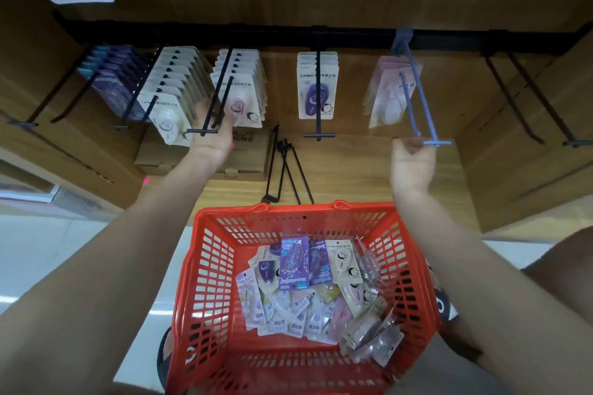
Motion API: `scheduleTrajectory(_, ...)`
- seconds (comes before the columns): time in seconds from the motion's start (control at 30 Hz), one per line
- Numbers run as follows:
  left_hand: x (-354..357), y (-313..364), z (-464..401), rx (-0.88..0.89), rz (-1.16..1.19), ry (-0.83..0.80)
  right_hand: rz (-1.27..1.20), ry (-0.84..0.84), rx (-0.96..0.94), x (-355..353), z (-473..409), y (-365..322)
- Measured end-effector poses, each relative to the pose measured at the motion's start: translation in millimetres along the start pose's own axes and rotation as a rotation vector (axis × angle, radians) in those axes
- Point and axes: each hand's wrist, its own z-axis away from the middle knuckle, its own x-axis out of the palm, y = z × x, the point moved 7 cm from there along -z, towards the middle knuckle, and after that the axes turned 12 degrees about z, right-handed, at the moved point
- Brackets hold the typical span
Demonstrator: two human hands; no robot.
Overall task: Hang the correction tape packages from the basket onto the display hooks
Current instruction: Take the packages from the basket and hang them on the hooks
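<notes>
I see my left hand (213, 135) raised palm-up to the third display hook (221, 93), its fingers (231, 119) loosely spread against the front pink correction tape package (239, 102) hanging there. My right hand (412, 167) is up at the tip of the blue-grey hook (417, 99); its fingers curl near the crossbar, though blur keeps me from telling whether they pinch it. The red basket (208, 282) sits below between my forearms, with loose packages (293, 263) heaped inside.

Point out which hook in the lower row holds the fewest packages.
The far-right hook beyond the right hand: its black prongs hang bare, while every other hook in that row carries packages.
</notes>
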Motion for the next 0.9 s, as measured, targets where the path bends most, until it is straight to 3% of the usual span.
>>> scheduleTrajectory(0.1, 8.1, -37.7, 46.5, -0.09, -0.007, -0.074, -0.024, 0.002, -0.163, -5.8, 59.6, 26.9)
scheduleTrajectory(0.2, 22.4, -75.2, 106.8, -0.173, -0.049, -0.185, 0.091, -0.194, -0.249, 9.4, 112.0, 72.2)
scheduleTrajectory(0.3, 36.0, -94.0, 144.9, 0.006, -0.342, -0.27, 0.398, -0.539, -0.184, 36.8, 147.8, 133.7)
scheduleTrajectory(0.4, 39.6, -87.6, 160.9, 0.216, -0.492, -0.262, 0.625, -0.83, -0.08, 51.7, 163.0, 181.3)
scheduleTrajectory(0.53, 33.4, -91.8, 176.1, 0.288, -0.538, -0.137, 0.75, -0.889, -0.112, 60.5, 164.1, 193.3)
scheduleTrajectory(0.67, 42.6, -157.4, 194.6, 0.005, -0.552, -0.333, 0.844, -0.88, -0.151, 70.8, 154.4, 193.0)
scheduleTrajectory(0.73, 43.7, -201.0, 203.2, -0.216, -0.596, -0.416, 0.908, -0.875, -0.202, 79.1, 151.2, 191.6)
scheduleTrajectory(0.83, 43.0, -247.5, 211.5, -0.574, -0.467, -0.422, 0.935, -0.894, -0.2, 93.2, 151.1, 193.8)
scheduleTrajectory(0.9, 49.8, -261.0, 213.2, -0.711, -0.348, -0.419, 0.977, -0.945, -0.15, 101.7, 153.2, 200.8)
